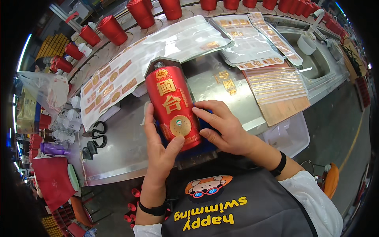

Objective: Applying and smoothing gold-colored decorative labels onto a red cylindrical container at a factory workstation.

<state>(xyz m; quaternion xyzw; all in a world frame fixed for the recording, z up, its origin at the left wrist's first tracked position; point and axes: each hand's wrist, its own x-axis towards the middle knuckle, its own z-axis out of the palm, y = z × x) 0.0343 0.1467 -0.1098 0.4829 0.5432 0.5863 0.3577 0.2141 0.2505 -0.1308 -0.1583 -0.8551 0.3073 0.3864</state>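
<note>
A red bottle [173, 94] with gold characters and a round gold label lies in a dark cradle [161, 62] at the near edge of the steel table. My left hand [160, 146] is wrapped along its left side, the thumb pressing near its base beside the round label. From the right, my right hand [227, 128] holds the bottle with its index finger and thumb on the lower side. Between them, the two hands grip the bottle from both sides. Loose gold stickers [226, 82] lie on the steel to the right of the bottle.
Clear sheets of gold stickers [114, 81] lie beyond and left of the bottle, with more sheets [252, 41] at the right. A wooden board [284, 110] carries gold strips. Black scissors [98, 134] lie at left. Red containers [112, 29] line a conveyor behind; a sink [321, 65] is far right.
</note>
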